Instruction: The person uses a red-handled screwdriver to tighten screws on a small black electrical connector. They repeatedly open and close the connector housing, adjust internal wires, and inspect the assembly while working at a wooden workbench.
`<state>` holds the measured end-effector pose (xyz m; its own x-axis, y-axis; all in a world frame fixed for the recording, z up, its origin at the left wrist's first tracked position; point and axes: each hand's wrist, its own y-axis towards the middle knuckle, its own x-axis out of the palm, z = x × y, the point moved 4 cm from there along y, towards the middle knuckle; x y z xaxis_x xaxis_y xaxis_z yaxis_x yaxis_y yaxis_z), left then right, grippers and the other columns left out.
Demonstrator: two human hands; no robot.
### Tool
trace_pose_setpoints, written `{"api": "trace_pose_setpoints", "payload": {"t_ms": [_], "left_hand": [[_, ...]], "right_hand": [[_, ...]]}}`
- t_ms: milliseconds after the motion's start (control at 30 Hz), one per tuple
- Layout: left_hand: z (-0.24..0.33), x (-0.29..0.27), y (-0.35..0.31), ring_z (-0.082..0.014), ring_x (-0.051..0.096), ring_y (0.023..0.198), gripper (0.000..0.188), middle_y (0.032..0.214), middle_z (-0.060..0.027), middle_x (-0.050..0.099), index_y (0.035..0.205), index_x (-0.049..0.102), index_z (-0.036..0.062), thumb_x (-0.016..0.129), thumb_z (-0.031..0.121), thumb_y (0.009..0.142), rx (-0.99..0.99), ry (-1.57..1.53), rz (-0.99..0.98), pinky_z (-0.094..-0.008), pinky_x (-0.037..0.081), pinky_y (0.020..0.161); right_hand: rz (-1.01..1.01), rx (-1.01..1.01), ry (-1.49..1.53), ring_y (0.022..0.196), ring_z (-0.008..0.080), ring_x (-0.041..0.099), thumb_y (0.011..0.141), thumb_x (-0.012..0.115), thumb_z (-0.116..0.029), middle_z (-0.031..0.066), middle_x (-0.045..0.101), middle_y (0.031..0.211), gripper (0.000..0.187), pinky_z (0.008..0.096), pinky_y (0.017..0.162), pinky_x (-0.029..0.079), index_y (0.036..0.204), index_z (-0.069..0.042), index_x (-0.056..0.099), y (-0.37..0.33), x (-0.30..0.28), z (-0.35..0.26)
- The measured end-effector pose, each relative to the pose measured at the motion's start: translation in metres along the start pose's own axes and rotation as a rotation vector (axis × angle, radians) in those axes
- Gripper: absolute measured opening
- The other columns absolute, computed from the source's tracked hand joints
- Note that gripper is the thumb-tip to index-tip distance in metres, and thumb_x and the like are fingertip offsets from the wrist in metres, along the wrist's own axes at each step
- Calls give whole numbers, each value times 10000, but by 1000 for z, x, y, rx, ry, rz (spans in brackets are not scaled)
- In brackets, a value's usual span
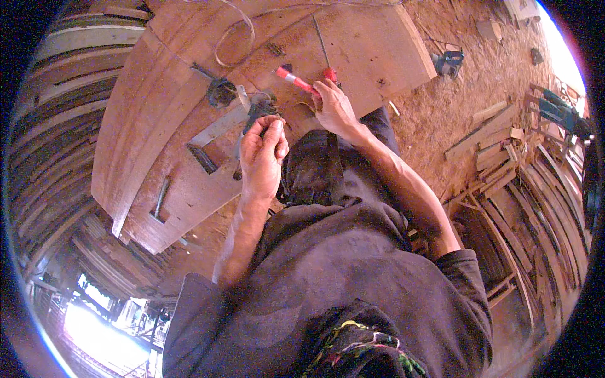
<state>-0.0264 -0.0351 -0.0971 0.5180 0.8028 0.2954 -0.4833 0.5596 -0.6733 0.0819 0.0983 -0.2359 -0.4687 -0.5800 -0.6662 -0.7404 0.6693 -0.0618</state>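
My left hand (263, 152) is closed in a pinch, its fingertips in front of a dark power tool (259, 104) lying on a broad wooden panel (189, 75). What it holds, if anything, is too small to make out. My right hand (338, 112) is closed at the lower end of a red-and-white tube (295, 80), which slants up to the left over the panel. Close to its fingertips lies a screwdriver (323, 47) with a red handle and a long thin shaft. A try square (217, 129) rests on the panel left of my left hand.
A hammer (162, 198) lies near the panel's left end. A pale cord (252, 31) loops across the far side. On the sawdust-covered ground sit a blue-black power tool (449, 63) and wood offcuts (495, 151). Stacked planks (57, 126) line the left; more stand right.
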Motion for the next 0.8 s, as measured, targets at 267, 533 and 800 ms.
{"api": "trace_pose_setpoints", "payload": {"t_ms": [267,533,800], "left_hand": [[11,2,-6,-27,359,528,141,605,75,431,944,594,62,628,198,932,114,251,62,-204,272,474],[27,9,-17,-54,515,644,158,723,16,594,888,620,-1,644,151,924,218,489,106,-231,436,583],[35,30,-21,-84,560,633,149,677,-26,620,872,626,-3,695,129,857,277,655,52,-277,470,580]], "right_hand": [[-192,25,-154,865,435,641,807,657,-145,210,593,1133,312,505,718,554,1096,-39,606,1,22,-3],[-167,390,614,709,73,567,881,717,-208,8,649,766,260,256,627,443,1042,-10,665,-3,-51,-58],[-196,450,708,816,92,640,880,709,-153,42,721,876,203,277,747,520,990,17,708,-17,-119,-128]]}}
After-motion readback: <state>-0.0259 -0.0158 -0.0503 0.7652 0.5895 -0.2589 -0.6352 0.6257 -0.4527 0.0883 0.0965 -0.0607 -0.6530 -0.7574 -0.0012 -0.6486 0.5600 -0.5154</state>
